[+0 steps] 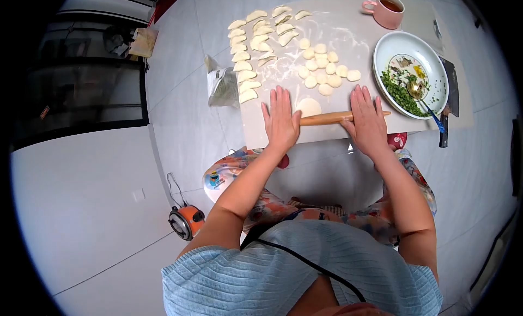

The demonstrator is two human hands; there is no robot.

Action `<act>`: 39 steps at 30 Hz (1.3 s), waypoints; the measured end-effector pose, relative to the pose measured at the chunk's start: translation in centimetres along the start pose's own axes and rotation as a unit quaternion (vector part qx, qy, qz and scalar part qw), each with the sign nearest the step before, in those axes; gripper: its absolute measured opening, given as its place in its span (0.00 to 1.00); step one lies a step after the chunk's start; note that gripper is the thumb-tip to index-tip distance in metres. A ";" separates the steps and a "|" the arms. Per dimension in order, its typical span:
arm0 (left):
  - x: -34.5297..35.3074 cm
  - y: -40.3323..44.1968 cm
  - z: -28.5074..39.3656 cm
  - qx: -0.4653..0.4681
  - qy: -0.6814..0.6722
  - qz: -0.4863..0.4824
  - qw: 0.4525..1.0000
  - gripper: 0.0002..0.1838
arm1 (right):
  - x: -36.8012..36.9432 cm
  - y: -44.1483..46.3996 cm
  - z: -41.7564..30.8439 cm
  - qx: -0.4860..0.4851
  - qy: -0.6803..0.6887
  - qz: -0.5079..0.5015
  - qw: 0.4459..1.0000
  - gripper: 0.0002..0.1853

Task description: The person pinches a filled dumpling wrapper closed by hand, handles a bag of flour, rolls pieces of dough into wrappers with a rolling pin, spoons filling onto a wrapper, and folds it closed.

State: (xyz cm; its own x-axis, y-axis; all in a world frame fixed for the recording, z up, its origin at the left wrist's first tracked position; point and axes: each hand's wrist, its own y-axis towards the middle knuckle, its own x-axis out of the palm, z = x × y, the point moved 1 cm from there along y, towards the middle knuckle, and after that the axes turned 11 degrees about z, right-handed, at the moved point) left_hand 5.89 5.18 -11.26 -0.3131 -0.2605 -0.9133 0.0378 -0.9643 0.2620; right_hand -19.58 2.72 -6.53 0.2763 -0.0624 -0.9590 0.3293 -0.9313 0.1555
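Note:
A tapered wooden rolling pin [324, 119] lies across the near part of the floured board [283, 132]. On its left end rests the palm of my left hand [281, 120], fingers stretched out flat. My right hand [368, 120] lies over the pin toward its right end, fingers straight and slightly spread, with the pin's tip showing beyond it. A round, flattened dough wrapper [309, 106] sits against the pin's far side, between my hands. Small dough discs [326, 89] are grouped just beyond it. Folded dumplings [248, 85] stand in rows at the far left.
To the right is a large white bowl [382, 43] with chopped green filling [402, 95] and a spoon [415, 91]. A cleaver [451, 87] lies beside it, its handle past the board's edge. A pink mug [388, 13] of dark liquid stands at the back right.

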 end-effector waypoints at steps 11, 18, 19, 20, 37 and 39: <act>2.8 9.4 -0.6 -0.010 -0.008 0.049 0.999 0.38 | 0.2 1.3 0.2 0.055 0.026 0.038 0.997 0.41; -0.8 -0.4 -1.3 0.032 0.014 0.002 0.999 0.36 | -0.4 -1.0 -1.2 -0.032 0.031 -0.022 0.999 0.34; -1.3 -0.3 -1.0 0.051 0.021 0.021 0.998 0.34 | 0.2 -1.5 -1.1 -0.041 0.034 -0.028 0.998 0.32; -1.4 0.3 -0.7 0.054 0.021 0.021 0.998 0.34 | 0.8 -1.8 -0.9 -0.039 0.034 -0.027 0.998 0.32; -1.1 3.2 -2.0 -0.315 -0.265 -0.185 0.893 0.13 | 0.4 -0.8 -0.3 -0.013 0.167 0.058 0.984 0.13; -3.2 2.0 -0.8 -0.273 -0.189 -0.182 0.926 0.12 | 0.9 -1.0 -0.5 -0.013 0.163 0.038 0.986 0.13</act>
State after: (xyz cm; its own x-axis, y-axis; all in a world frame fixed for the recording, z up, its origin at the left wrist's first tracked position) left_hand 7.76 4.06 -8.03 -0.7049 0.0229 -0.7089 0.3055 -0.8922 -0.3326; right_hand -19.27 3.79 -7.42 0.5760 -0.0095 -0.8174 0.3185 -0.9183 0.2351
